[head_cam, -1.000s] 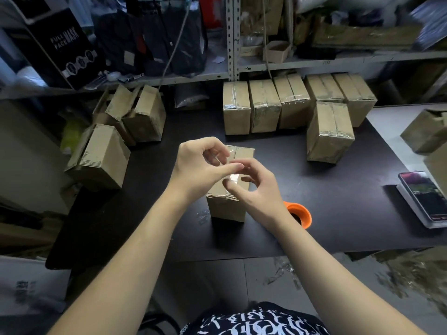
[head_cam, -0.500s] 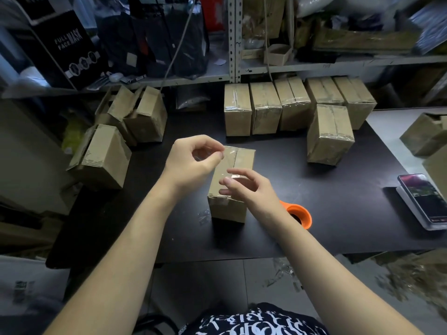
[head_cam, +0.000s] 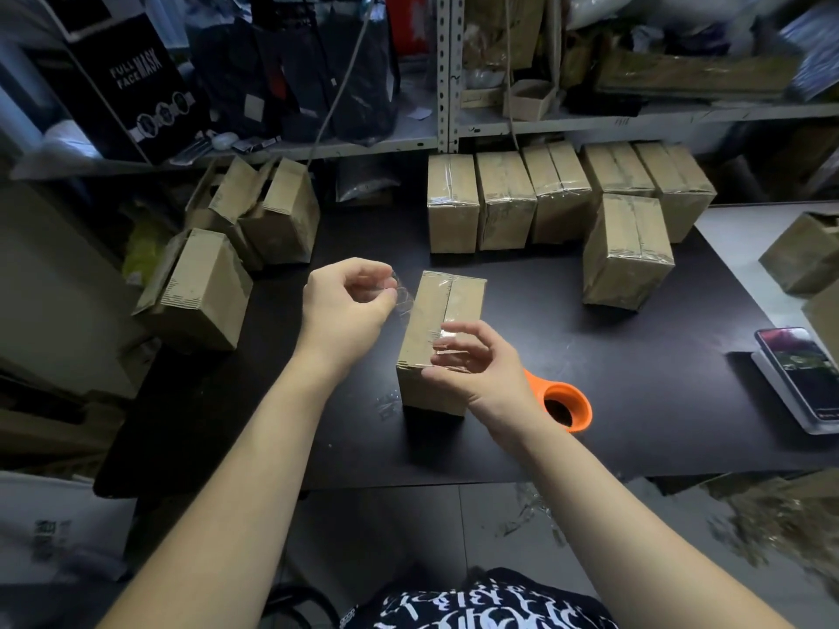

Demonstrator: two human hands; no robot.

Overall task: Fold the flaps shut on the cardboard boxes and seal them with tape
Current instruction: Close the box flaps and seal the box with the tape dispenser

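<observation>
Standing shut on the black tabletop (head_cam: 635,401), the small brown cardboard box (head_cam: 447,306) looks light and stiff, best steadied by its sides; the left hand (head_cam: 347,311) pinches flimsy, clingy clear tape (head_cam: 403,296) beside it; the right hand (head_cam: 486,379), curled, seems to pinch tape too, over its near end.
</observation>
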